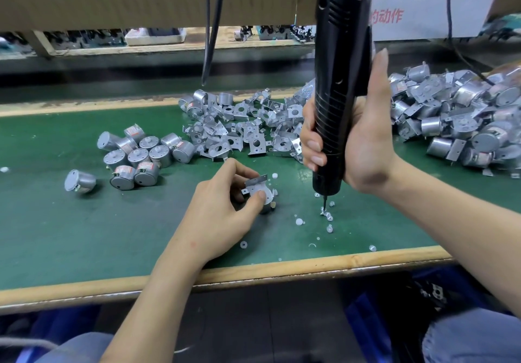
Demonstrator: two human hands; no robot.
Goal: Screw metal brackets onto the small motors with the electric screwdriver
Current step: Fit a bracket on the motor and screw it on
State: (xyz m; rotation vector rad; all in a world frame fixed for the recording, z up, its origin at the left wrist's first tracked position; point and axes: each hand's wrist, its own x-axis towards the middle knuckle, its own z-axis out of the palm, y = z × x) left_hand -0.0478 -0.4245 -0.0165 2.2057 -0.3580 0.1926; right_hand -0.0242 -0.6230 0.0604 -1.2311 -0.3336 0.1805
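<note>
My right hand (pixel 355 142) grips the black electric screwdriver (pixel 339 80), held upright. Its bit tip touches a small cluster of screws (pixel 327 216) on the green mat (pixel 84 235). My left hand (pixel 222 210) pinches a small motor with a metal bracket (pixel 258 190) laid on top, resting on the mat left of the screwdriver. Several bare motors (pixel 138 155) lie at the left. A heap of loose brackets (pixel 242 125) lies behind my hands.
A big pile of motors with brackets fitted (pixel 462 125) fills the right side. White plastic washers (pixel 299 222) are scattered near the screws. Black cables (pixel 210 24) hang above the brackets. The wooden table edge (pixel 253 271) runs along the front.
</note>
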